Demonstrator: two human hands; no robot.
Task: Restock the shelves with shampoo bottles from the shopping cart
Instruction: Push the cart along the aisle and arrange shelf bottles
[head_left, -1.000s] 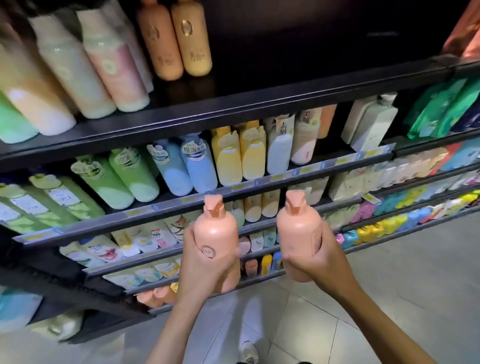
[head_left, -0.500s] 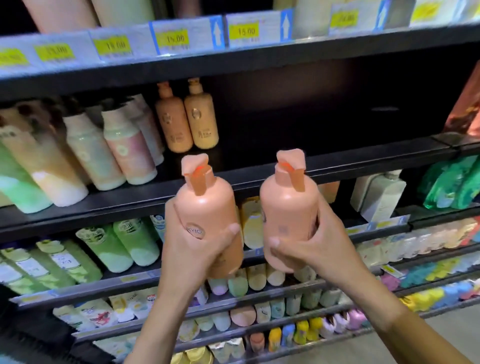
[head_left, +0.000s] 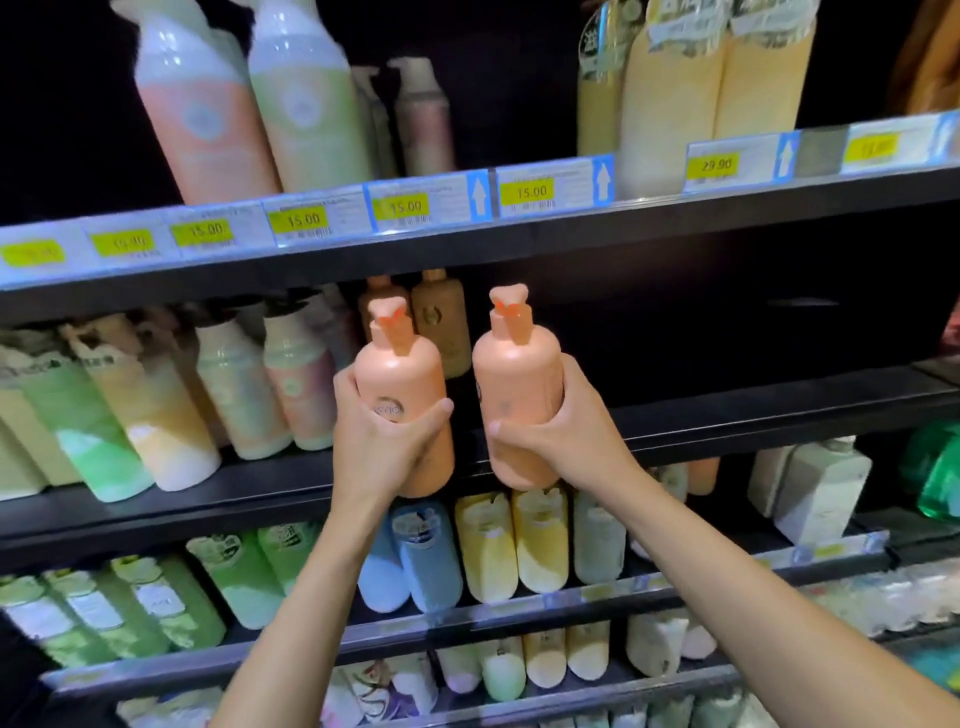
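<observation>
Nearest, two bare forearms reach up from the bottom edge. The left hand (head_left: 379, 447) wraps the lower half of the left bottle (head_left: 400, 374), thumb across the front over a round logo, fingers curled behind. The right hand (head_left: 571, 436) grips the right bottle (head_left: 517, 374) the same way, thumb tip showing at its left side. Each hand takes one bottle low on the body, probably so the base can be set down first and the tall cap goes under the board above.

Both bottles are upright, side by side with a narrow gap, in the air just in front of the middle shelf (head_left: 753, 410). They are matte peach cylinders with rounded shoulders and a paler pump head carrying an orange clip. The logo's lettering is too blurred to read.

Below them, yellow bottles (head_left: 514, 540) stand on a lower shelf.

Farther in, a rear pair (head_left: 441, 327) of similar shape stands deep on the middle shelf, with dark bare space to its right. That gap looks like the likely spot.

Above, price tags (head_left: 405, 207) line the next shelf's edge.
</observation>
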